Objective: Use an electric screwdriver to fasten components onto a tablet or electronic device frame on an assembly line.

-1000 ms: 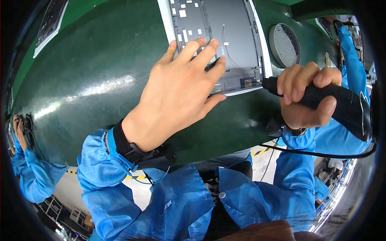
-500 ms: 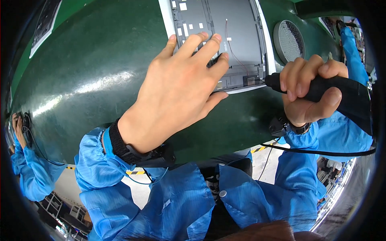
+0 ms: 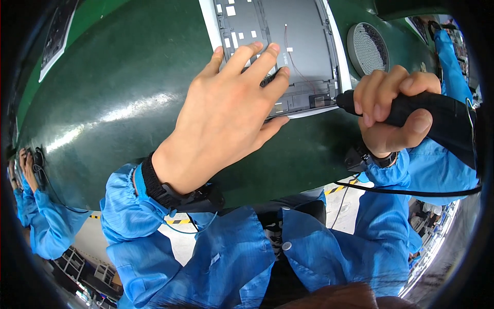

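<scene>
— What lies under the hands?
— A green counter (image 3: 103,113), and on it a grey panel (image 3: 303,46) in a white frame, beneath the left hand (image 3: 226,118).
— How do the hands stand?
— The left is spread flat, fingers pressing the panel's near edge. The right hand (image 3: 391,118) grips a black screwdriver (image 3: 432,116), tip at the panel's near right corner; a round grille (image 3: 368,49) sits just beyond it.
</scene>
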A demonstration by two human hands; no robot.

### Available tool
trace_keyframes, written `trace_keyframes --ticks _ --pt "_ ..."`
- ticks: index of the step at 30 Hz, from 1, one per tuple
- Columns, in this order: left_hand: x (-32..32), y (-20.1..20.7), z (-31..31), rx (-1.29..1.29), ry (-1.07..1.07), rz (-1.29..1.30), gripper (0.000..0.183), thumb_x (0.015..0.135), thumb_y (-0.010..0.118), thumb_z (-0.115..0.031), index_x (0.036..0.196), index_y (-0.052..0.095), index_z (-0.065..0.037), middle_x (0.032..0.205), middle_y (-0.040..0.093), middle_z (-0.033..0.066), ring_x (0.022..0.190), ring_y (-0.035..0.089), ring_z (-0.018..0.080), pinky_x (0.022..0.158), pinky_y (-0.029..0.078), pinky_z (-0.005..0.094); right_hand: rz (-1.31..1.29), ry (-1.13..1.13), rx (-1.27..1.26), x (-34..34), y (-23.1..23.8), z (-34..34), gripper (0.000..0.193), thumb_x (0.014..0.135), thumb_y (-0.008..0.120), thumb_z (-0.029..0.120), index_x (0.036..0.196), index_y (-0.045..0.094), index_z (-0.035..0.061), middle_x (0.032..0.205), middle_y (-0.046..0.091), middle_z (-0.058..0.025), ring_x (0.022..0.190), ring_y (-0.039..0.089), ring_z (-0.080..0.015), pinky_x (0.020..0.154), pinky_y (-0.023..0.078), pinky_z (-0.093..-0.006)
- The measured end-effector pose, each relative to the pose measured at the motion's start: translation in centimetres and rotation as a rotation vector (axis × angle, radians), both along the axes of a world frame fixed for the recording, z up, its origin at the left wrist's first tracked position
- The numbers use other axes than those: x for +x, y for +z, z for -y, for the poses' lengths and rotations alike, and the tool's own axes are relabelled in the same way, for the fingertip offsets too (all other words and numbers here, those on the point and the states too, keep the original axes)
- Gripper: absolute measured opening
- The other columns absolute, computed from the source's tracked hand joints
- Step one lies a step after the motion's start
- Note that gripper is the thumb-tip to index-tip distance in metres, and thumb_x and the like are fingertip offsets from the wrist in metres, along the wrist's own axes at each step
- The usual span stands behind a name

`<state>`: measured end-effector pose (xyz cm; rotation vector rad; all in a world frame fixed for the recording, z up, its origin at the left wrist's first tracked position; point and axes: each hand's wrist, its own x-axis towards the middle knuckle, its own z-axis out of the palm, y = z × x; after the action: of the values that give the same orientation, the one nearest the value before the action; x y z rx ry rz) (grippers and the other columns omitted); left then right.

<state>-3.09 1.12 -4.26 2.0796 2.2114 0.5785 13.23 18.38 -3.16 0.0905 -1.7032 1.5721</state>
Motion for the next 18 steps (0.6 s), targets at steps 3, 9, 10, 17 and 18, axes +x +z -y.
trace_keyframes --ticks 3,9,10,17,18 --pt "-0.1 0.0 0.2 -0.013 -0.006 -0.010 0.052 0.075 0.080 -0.035 0.120 0.069 -0.012 0.136 0.058 0.0092 0.123 0.055 0.0279 0.098 0.052 0.0387 -0.020 -0.073 -0.171 0.0 0.6 -0.1 0.044 0.102 0.050 0.046 0.112 0.048 0.0032 0.062 0.050 -0.0060 0.044 0.045 -0.0134 0.044 0.044 -0.0316" --pt "0.0 0.0 0.7 -0.060 -0.030 -0.059 0.053 0.077 0.079 -0.035 0.123 0.066 -0.012 0.137 0.056 0.0093 0.125 0.053 0.0277 0.107 0.044 0.0458 0.031 0.011 -0.504 3.5 3.5 -4.8 0.039 0.103 0.042 0.041 0.105 0.055 0.0044 0.066 0.044 -0.0003 0.049 0.039 -0.0081 0.051 0.037 -0.0270" --pt "-0.1 0.4 0.7 -0.086 -0.031 -0.122 0.052 0.078 0.078 -0.033 0.124 0.065 -0.012 0.137 0.056 0.0095 0.125 0.052 0.0274 0.110 0.042 0.0487 0.095 0.021 -0.603 3.7 3.6 -5.5 0.037 0.104 0.042 0.038 0.104 0.055 0.0040 0.066 0.044 -0.0005 0.049 0.038 -0.0079 0.050 0.037 -0.0265" --pt "0.9 -1.1 0.7 -0.059 -0.227 0.080 0.060 0.069 0.075 -0.015 0.128 0.062 -0.020 0.139 0.051 0.0084 0.127 0.050 0.0286 0.111 0.037 0.0524 0.833 -0.122 -0.313 2.7 2.9 -4.1 0.035 0.098 0.059 0.029 0.115 0.054 -0.0011 0.097 0.070 -0.0206 0.042 0.048 -0.0089 0.042 0.042 -0.0225" --pt "1.0 -0.9 0.5 -0.060 -0.233 0.079 0.060 0.069 0.075 -0.015 0.128 0.062 -0.020 0.139 0.051 0.0084 0.127 0.050 0.0286 0.111 0.037 0.0524 0.900 -0.160 -0.256 2.5 3.2 -3.3 0.035 0.096 0.062 0.028 0.115 0.055 -0.0015 0.100 0.071 -0.0209 0.043 0.049 -0.0091 0.043 0.042 -0.0220"
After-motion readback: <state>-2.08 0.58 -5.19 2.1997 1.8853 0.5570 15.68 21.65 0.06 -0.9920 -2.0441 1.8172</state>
